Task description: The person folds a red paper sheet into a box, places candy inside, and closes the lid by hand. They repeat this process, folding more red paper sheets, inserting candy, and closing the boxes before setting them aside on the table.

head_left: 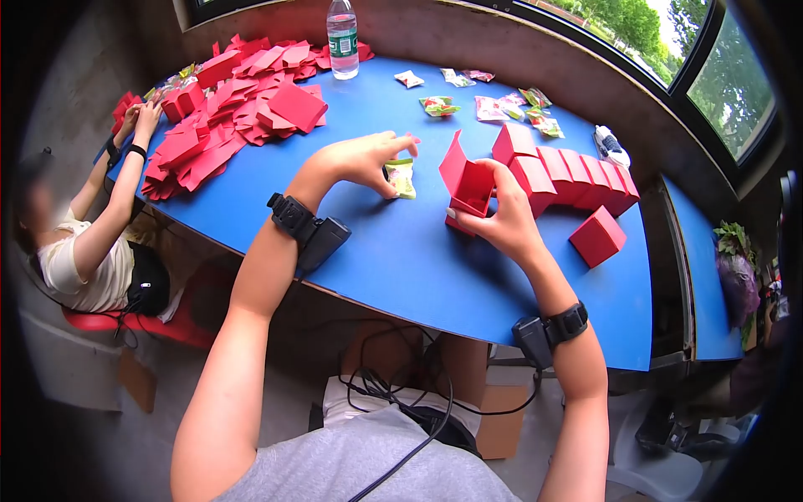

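Note:
My right hand [506, 213] grips a small red box [473, 188] from its right side, thumb at the front. The box's lid flap stands up, so its inside shows. My left hand [368, 163] is at a small green-and-white wrapped packet [401, 178] on the blue table. Its thumb and fingers are apart around the packet, the thumb by its lower left edge; whether they press on it is hard to see. Just right of my right hand stands a row of closed red boxes [577, 177], with a single red box [598, 237] in front of it.
A heap of flat red boxes [219, 125] covers the blue table's [368, 243] left end. Behind stand a water bottle [342, 42] and several small wrapped packets [493, 108]. At the left, another person's hands [146, 117] hold something by the heap. Cables [401, 389] hang at my lap.

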The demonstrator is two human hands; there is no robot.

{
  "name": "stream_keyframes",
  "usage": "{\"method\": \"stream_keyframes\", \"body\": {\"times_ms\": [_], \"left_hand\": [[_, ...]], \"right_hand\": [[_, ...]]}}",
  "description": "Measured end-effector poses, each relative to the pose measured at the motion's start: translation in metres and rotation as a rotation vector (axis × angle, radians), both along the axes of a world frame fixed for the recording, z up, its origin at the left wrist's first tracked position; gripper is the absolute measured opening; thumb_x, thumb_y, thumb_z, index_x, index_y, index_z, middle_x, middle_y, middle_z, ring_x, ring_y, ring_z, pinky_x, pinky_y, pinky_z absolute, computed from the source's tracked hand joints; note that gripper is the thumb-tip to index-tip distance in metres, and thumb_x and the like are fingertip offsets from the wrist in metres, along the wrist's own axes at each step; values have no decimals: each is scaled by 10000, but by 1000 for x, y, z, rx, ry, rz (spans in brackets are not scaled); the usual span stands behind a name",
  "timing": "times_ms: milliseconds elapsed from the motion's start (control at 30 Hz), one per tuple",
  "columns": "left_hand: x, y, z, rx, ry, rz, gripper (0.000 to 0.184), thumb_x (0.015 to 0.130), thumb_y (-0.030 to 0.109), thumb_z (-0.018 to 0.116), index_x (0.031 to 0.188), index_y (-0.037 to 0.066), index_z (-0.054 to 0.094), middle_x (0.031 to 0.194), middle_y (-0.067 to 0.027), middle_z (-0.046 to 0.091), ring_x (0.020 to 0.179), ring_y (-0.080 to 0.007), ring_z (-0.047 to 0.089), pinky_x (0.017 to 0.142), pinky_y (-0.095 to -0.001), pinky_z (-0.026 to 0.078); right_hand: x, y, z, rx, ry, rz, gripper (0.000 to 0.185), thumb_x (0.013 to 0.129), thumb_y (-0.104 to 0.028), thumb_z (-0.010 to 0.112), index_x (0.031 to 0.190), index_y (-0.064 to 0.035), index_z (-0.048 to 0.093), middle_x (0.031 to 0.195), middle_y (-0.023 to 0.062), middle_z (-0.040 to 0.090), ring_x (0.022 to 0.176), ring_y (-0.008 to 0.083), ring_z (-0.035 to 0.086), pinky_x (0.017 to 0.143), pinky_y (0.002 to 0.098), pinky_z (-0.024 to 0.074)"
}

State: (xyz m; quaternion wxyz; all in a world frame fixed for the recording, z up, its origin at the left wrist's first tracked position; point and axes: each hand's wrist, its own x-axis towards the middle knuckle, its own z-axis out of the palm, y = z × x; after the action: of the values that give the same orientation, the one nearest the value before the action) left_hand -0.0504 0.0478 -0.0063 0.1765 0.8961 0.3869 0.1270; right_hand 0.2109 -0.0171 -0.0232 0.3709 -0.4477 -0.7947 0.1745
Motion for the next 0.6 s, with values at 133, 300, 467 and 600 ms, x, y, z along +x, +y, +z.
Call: {"method": "stream_keyframes", "body": {"times_ms": [133, 300, 467, 600], "left_hand": [[5, 5, 2, -143, -53, 10, 603, 690, 162, 752, 1220, 72, 479, 1011, -157, 596, 826, -276, 612, 762, -359, 509], [0, 17, -8, 131, -153, -13, 386, 840, 225, 654, 1165, 46, 546, 1013, -165, 595, 832, -277, 638, 766, -352, 517], [20, 43, 42, 194, -75, 132, 391, 849, 384, 635, 1056, 53, 615, 969, -177, 613, 915, -300, 618, 812, -367, 484], [60, 128, 66, 92, 238, 91, 491, 838, 416, 633, 1080, -9, 590, 1024, -185, 635, 919, -274, 638, 772, -365, 518]], "right_hand": [[0, 0, 0, 57, -3, 16, 743, 652, -301, 804, 1221, 9, 441, 1146, 199, 543, 1080, 320, 559, 908, 388, 467], [-1, -1, 1, 21, 21, 13, 748, 646, -285, 808, 1224, 14, 437, 1142, 197, 536, 1070, 323, 560, 908, 386, 466], [-1, -4, 5, 58, 13, 28, 725, 656, -262, 798, 1224, 3, 433, 1079, 184, 536, 1015, 325, 576, 858, 386, 491], [0, -6, 6, 54, 12, 16, 712, 663, -249, 793, 1225, -8, 429, 1069, 184, 533, 987, 326, 582, 840, 389, 497]]}}
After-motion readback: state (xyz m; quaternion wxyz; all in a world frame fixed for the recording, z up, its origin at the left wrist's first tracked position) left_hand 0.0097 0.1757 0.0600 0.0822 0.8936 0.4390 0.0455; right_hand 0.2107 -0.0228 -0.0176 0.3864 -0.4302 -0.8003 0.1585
